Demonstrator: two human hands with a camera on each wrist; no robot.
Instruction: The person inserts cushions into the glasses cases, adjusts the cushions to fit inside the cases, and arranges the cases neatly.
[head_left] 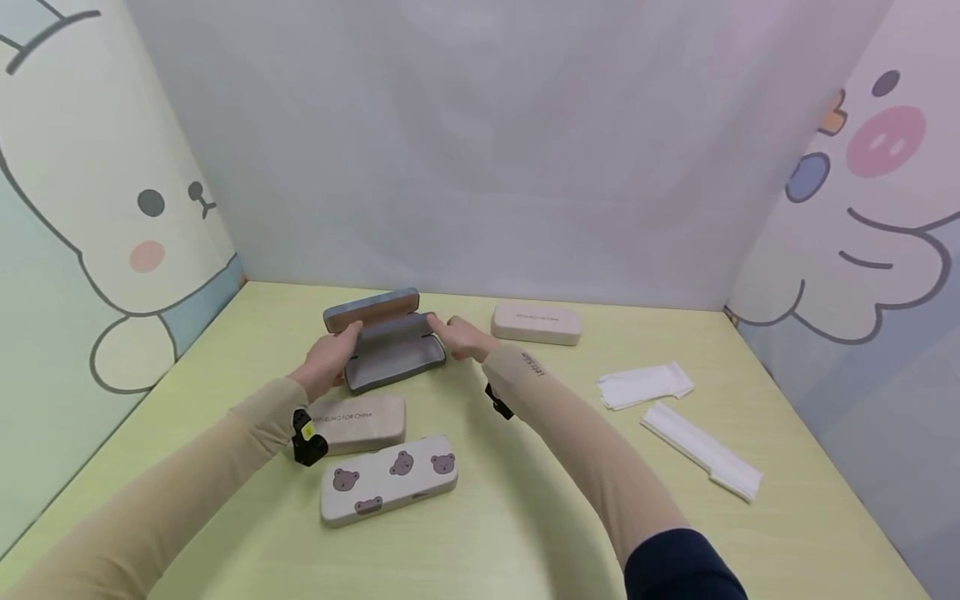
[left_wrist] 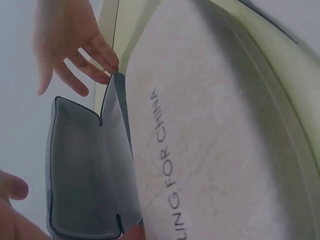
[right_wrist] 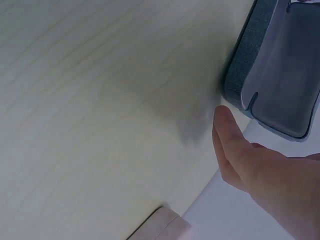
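Note:
An opened grey-blue glasses case (head_left: 397,360) stands between both hands, its grey inside facing me. My left hand (head_left: 330,358) is at the case's left end; in the left wrist view its thumb stands apart from the case and a fingertip lies by the base corner, the rest out of frame. At the other end my right hand (head_left: 463,338) holds its fingers nearly straight, fingertips (right_wrist: 223,114) at the base's corner. Just behind the case lies a blue and brown case-like piece (head_left: 371,310), partly hidden. A pale lettered glasses case (head_left: 367,421) sits near my left wrist.
A white glasses case (head_left: 390,479) with bear prints lies nearest me. Another pale case (head_left: 537,323) is at the back, right of my right hand. Two folded white cloths (head_left: 647,385) lie on the table's right side. A pale curtain (head_left: 495,167) hangs behind the table.

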